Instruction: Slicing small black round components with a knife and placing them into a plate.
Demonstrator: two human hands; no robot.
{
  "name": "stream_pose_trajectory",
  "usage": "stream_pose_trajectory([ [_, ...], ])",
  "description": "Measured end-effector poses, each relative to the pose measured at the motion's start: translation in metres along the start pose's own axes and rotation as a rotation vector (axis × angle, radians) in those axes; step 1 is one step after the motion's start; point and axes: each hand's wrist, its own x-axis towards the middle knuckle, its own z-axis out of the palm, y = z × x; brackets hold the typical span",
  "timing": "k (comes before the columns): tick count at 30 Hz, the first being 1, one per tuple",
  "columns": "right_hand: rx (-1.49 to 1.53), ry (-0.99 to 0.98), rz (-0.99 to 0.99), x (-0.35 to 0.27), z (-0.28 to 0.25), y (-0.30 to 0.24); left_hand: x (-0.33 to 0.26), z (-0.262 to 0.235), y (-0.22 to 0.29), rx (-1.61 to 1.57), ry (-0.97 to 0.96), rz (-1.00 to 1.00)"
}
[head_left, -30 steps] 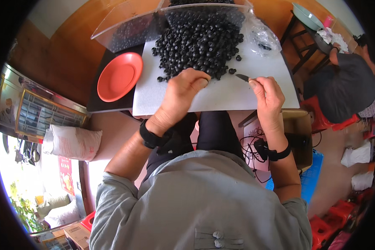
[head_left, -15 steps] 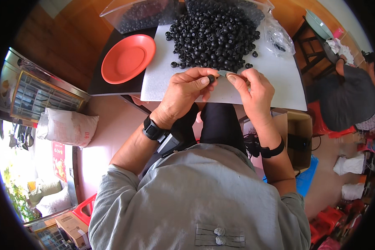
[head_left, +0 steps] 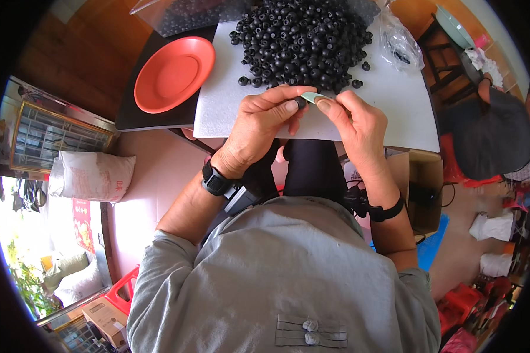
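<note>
Pinching a small round black bead (head_left: 301, 102) between thumb and fingertips, the left hand (head_left: 259, 126) sits at centre frame, its fingers curled close around the bead. The right hand (head_left: 353, 123) meets it from the right, thumb and forefinger closed on a thin, pale flat strip (head_left: 313, 97) whose tip touches the bead.

Just above the hands, in the upper centre, a heap of matte black ring-shaped beads (head_left: 303, 41) lies on a white foam-like board (head_left: 394, 106) with a soft, grainy surface. A smooth, glossy orange-red round plate (head_left: 174, 73) rests on a dark tabletop (head_left: 138, 115) at upper left, touching the board's left edge. A crinkled clear plastic bag (head_left: 397, 44) lies at upper right on the board.

The board's near edge runs just under the hands, with bare white to the right. The heap's top is cut off by the frame. How the strip meets the bead is hard to make out, as the fingers cover most of both. A seated person (head_left: 489, 132) in dark clothes is at the right rim.
</note>
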Motion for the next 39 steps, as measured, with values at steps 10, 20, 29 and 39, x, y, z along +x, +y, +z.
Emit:
stream_pose_trajectory([
  [10, 0.045, -0.063, -0.006, 0.001, -0.004, 0.003, 0.000, -0.001, -0.004, -0.035, -0.003, 0.023],
  [20, 0.043, -0.091, -0.027, 0.002, -0.005, 0.007, 0.000, 0.001, -0.003, -0.054, 0.014, 0.019],
  [29, 0.039, -0.070, -0.232, -0.002, -0.007, 0.012, 0.002, 0.003, -0.003, -0.007, 0.033, 0.007],
  [39, 0.163, -0.019, 0.014, -0.002, -0.005, 0.005, -0.002, 0.001, -0.002, -0.007, 0.010, 0.005],
])
